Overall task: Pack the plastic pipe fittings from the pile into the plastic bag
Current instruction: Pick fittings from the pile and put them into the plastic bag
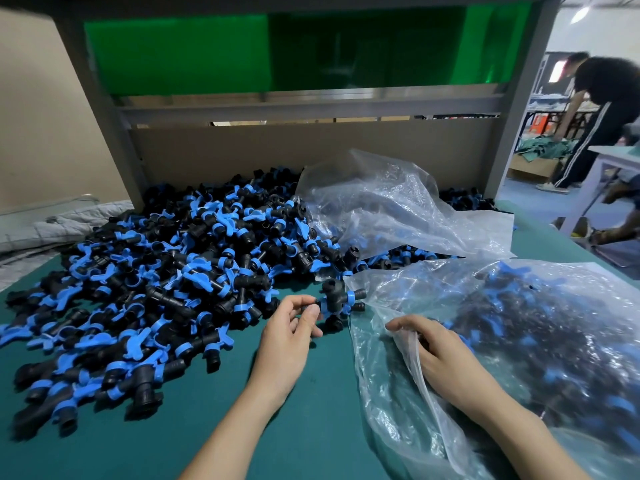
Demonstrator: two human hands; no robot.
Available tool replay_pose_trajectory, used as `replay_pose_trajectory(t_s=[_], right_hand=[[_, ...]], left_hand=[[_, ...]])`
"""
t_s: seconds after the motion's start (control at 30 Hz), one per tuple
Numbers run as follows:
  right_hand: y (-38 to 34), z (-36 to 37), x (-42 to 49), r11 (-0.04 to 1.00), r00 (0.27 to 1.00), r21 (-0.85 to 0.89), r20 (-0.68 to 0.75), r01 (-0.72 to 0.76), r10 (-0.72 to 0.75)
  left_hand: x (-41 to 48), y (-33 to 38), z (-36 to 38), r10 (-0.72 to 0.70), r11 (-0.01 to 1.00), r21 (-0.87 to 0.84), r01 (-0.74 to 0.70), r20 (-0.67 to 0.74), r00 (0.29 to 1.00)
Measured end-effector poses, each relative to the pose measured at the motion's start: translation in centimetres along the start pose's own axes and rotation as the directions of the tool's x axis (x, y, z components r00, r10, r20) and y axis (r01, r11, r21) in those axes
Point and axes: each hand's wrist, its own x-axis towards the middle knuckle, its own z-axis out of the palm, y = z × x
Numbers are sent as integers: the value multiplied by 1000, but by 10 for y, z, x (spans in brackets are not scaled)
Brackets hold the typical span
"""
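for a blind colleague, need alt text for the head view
The left hand pinches a black-and-blue fitting beside the mouth of a part-filled bag, whose edge the right hand grips. A big pile of fittings lies on the green table.

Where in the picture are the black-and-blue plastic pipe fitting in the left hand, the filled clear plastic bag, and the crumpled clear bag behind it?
Black-and-blue plastic pipe fitting (335,301): head view, black body.
Filled clear plastic bag (554,323): head view, bulging side.
Crumpled clear plastic bag (398,202): head view, wrinkled middle.
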Motion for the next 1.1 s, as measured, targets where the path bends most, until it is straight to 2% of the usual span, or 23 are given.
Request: replay_pose_trajectory(t_s=[0.43, 0.67, 0.73, 0.83, 0.97, 1.1], right_hand=[[-4, -1, -1, 1000, 1000, -20, -3, 6, -6], [-11, -5, -4, 998, 1000, 59, -8, -20, 20], [-17, -8, -5, 993, 999, 117, -46, -12, 18], [-29, -16, -5, 980, 987, 197, -161, 22, 10], [-52, -39, -3, 965, 950, 233, -309, 123, -47], [-82, -62, 0, 954, 904, 178, -399, 243, -156]], left_hand=[[-1, 8, -4, -51, 999, 6, 51, -9, 999], [-7, 18, 2, 4, 992, -126, -1, 21, 1000], [-10, 25, 6, 43, 992, -121, -38, 36, 998], [-18, 34, 14, 136, 991, -26, -135, 72, 988], [-30, 41, 33, 179, 981, 56, -187, 122, 976], [-35, 72, 69, 154, 972, 125, -201, 314, 937]])
